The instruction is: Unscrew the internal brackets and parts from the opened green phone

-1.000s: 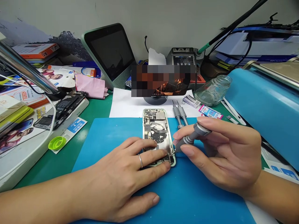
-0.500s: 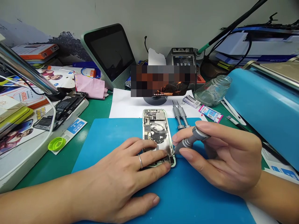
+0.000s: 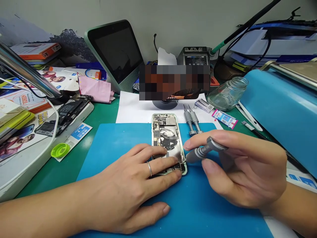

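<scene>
An opened phone with its inner boards showing lies upright-oriented on the blue mat. My left hand, a ring on one finger, rests across the phone's lower part with fingers spread and thumb apart on the mat. Its fingers hide some of the lower parts. In my right hand is a grey screwdriver, tilted, its tip at the phone's lower right edge. The index finger arches over the cap end, and the thumb stands slightly off the handle. Two more screwdrivers lie beyond that hand.
Behind the mat, a phone with a partly blurred screen stands on a round base. A glass jar leans at the right. At the left are a green cap, another opened phone and a tablet-like display.
My right thumb has come away from the screwdriver's handle and the hand has shifted slightly right. The screwdriver has turned a little. My left hand stays on the phone.
</scene>
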The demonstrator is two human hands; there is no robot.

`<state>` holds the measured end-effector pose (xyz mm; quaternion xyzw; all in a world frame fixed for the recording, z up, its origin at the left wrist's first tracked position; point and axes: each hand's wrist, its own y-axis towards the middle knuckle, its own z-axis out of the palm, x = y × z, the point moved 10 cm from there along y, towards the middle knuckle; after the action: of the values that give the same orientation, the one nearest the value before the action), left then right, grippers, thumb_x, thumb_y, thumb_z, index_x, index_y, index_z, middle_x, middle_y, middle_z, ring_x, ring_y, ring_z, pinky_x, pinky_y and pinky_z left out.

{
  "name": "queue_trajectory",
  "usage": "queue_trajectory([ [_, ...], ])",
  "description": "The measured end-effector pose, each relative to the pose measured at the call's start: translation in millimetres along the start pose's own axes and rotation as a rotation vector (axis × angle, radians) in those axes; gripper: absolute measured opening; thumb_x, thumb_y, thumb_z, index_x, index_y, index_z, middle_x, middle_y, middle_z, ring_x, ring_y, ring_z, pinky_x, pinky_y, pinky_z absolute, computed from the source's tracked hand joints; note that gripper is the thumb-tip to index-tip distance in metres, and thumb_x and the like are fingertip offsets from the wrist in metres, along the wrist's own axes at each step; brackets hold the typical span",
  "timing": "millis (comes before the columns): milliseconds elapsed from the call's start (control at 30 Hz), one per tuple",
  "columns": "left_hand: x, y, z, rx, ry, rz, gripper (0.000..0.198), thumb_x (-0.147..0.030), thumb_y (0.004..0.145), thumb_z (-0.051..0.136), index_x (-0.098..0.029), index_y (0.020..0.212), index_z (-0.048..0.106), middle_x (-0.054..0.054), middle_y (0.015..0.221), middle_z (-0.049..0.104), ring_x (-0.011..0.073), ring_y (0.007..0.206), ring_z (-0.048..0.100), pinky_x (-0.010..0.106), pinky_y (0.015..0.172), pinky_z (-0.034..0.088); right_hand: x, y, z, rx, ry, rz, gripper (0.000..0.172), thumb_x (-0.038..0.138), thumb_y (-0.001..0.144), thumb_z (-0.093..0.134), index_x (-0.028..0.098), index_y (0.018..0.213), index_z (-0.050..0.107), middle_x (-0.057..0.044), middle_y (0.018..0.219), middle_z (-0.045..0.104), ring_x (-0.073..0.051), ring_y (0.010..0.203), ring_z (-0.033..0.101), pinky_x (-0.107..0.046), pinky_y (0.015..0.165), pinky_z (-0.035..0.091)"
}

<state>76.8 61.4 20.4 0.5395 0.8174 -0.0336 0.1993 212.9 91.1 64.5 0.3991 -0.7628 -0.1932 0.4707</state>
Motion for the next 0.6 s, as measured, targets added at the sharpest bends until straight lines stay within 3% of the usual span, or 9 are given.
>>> queue_trajectory([
  [100,0.1,-0.2,0.1,0.007,0.002,-0.002,0.053,-0.033,0.104,0.058,-0.017,0.154,0.051,0.01,0.159,0.055,0.036,0.143,0.051,0.053,0.114,0.047,1.6,0.4,1.1,0.011,0.018,-0.021,0.083,-0.005,0.08,0.066,0.032,0.153,0.052,-0.008,0.122,0.076,-0.024,0.105,0.078,-0.035,0.082,0.071],
  [267,-0.6,-1.1,0.8,0.007,-0.006,0.001,0.052,-0.033,0.105,0.057,-0.017,0.153,0.051,0.01,0.159,0.055,0.0352,0.143,0.049,0.054,0.114,0.046,3.1,1.4,1.3,-0.001,-0.016,-0.043,0.081,-0.001,0.081,0.074,0.034,0.151,0.052,-0.007,0.116,0.078,-0.023,0.095,0.08,-0.035,0.08,0.071],
  [433,-0.3,-1.3,0.8,-0.003,-0.01,-0.005,0.051,-0.033,0.105,0.056,-0.017,0.154,0.051,0.009,0.159,0.054,0.0348,0.142,0.05,0.054,0.114,0.045,-2.7,-2.4,2.4,-0.011,0.052,-0.01,0.083,-0.004,0.078,0.071,0.031,0.151,0.053,-0.008,0.122,0.075,-0.025,0.104,0.079,-0.035,0.083,0.07],
  [600,-0.3,-0.9,1.1,0.001,0.006,0.001,0.052,-0.034,0.105,0.057,-0.017,0.154,0.05,0.009,0.158,0.055,0.035,0.143,0.049,0.054,0.113,0.045,-4.1,1.0,4.3,-0.026,0.043,0.016,0.079,-0.006,0.081,0.073,0.031,0.148,0.054,-0.003,0.102,0.075,-0.018,0.091,0.078,-0.028,0.077,0.068],
])
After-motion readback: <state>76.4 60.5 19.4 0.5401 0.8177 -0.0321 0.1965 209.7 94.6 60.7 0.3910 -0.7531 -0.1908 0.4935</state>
